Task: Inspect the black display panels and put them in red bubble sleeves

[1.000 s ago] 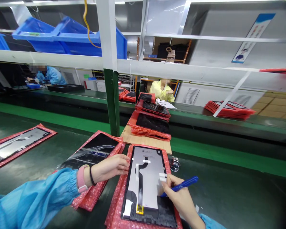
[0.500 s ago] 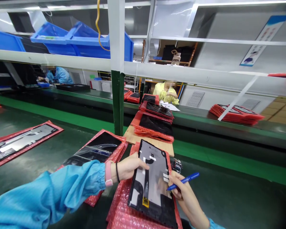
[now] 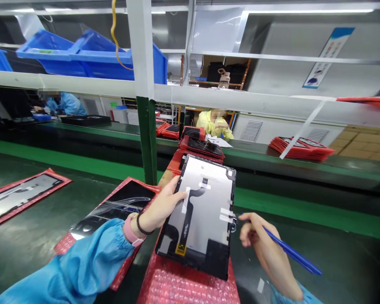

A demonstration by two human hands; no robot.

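Observation:
My left hand [image 3: 164, 204] grips the left edge of a flat display panel [image 3: 205, 223], thumb on its face. The panel's grey back faces me, with black edges, white tape strips and a dark flex cable ending in a yellow patch. It is tilted up above a pile of red bubble-wrap sleeves [image 3: 190, 283]. Off to the right of the panel, my right hand [image 3: 259, 234] is curled around a blue pen [image 3: 291, 251], which slants back across the hand. A small shiny metal object [image 3: 234, 223] shows partly behind the panel's right edge.
Left of me lie a glossy black screen [image 3: 123, 202] on red wrap and another panel [image 3: 25, 192]. Ahead, sleeved screens [image 3: 202, 147] form a stack. A green-and-white post [image 3: 146, 139] rises before me. Blue bins [image 3: 101, 55] sit above; two people work across the bench.
My left hand has lifted the panel up and away from the pile. My right hand has left the panel's edge and moved right, the pen now pointing back toward the wrist.

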